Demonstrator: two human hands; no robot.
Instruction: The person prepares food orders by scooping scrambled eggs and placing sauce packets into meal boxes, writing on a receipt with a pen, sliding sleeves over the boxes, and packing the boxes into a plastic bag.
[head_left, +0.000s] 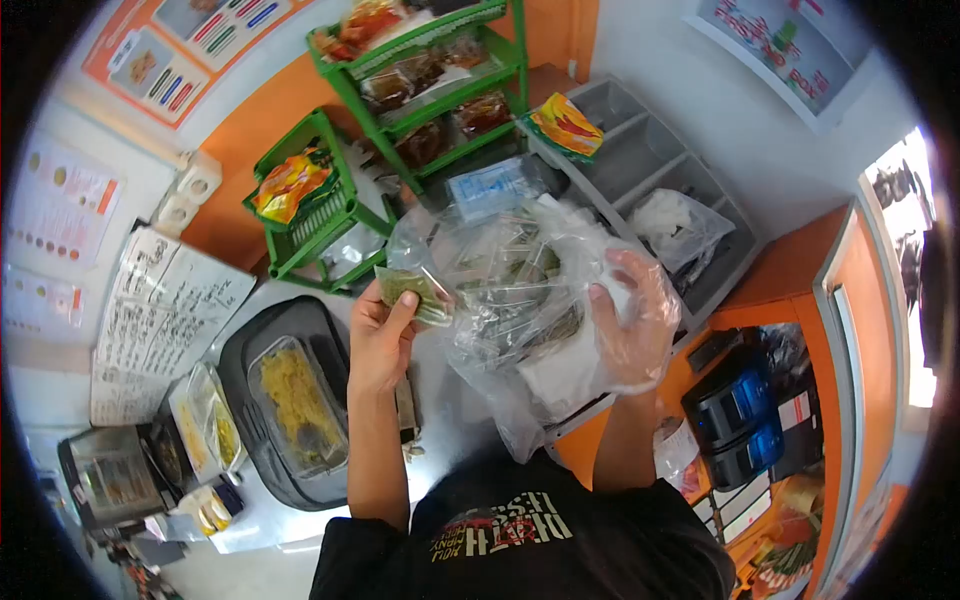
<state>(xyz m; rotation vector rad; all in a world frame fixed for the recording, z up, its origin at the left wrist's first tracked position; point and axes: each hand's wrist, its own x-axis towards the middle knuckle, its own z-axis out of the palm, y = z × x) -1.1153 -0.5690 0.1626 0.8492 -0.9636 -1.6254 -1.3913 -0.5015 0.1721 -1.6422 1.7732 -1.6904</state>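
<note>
Pinched between the thumb and fingers of my left hand (382, 335) is a small clear packet (415, 294) with green contents. To its right lies a large clear plastic bag (490, 325), loosely bunched, with several similar small packets (525, 265) showing inside. My right hand (638, 325) is at the right side of this bag, with its film over part of the fingers and palm. The thumb and fingers curve around the bag's edge and hold it. White material (565, 375), whose kind I cannot make out, shows under the film near that hand.
Green tiered racks (400, 125) with packaged food stand behind. A grey divided tray (640, 155) sits at the back right. On the left are a black-rimmed container (240, 370) with yellow food and a handwritten board (165, 310). Orange shelving (820, 320) is to the right.
</note>
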